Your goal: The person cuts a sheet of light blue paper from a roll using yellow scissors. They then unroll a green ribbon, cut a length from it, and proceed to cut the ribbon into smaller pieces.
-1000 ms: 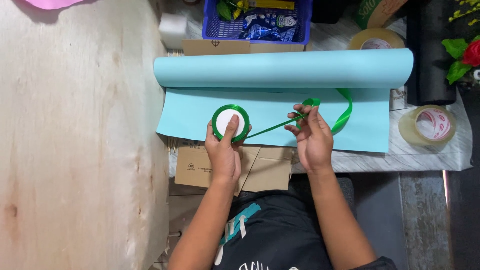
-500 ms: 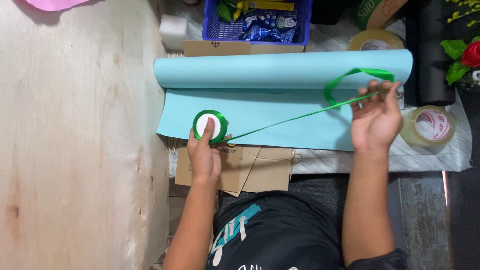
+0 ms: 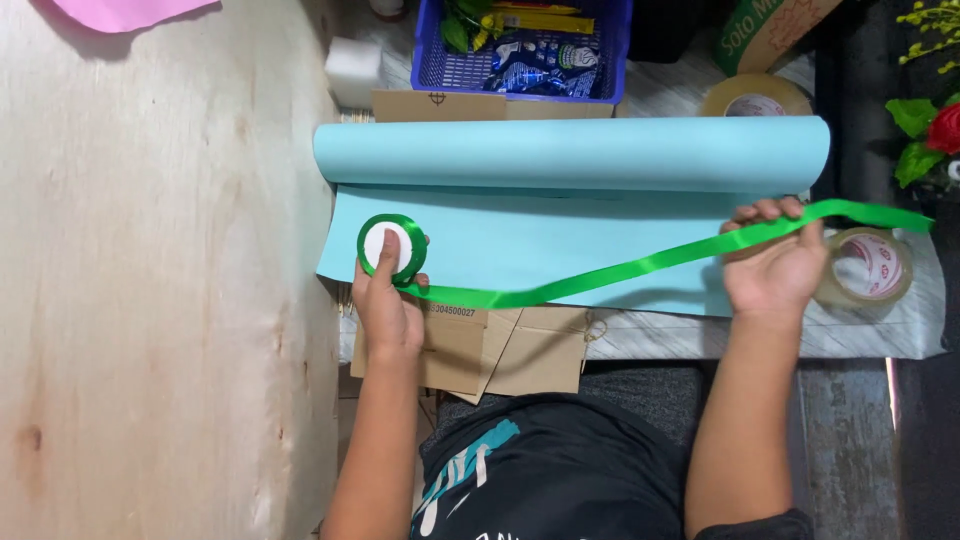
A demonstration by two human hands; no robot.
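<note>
Ribbon [image 3: 600, 278] now sagging lower, right hand [image 3: 772, 268] pinching it, left hand [image 3: 385, 300] gripping spool [image 3: 391, 247]

Two tape rolls [image 3: 868, 268] – one ribbon spool [image 3: 392, 246] – one basket [image 3: 430, 60]

Two bare forearms, no sleeves to past elbows, no watch/rings/gloves seen. Left hand [image 3: 388, 305] and right hand [image 3: 772, 268] bare. Black short-sleeve tee w/ teal + white print on chest; dark sleeve edge shows at right upper arm.
</note>
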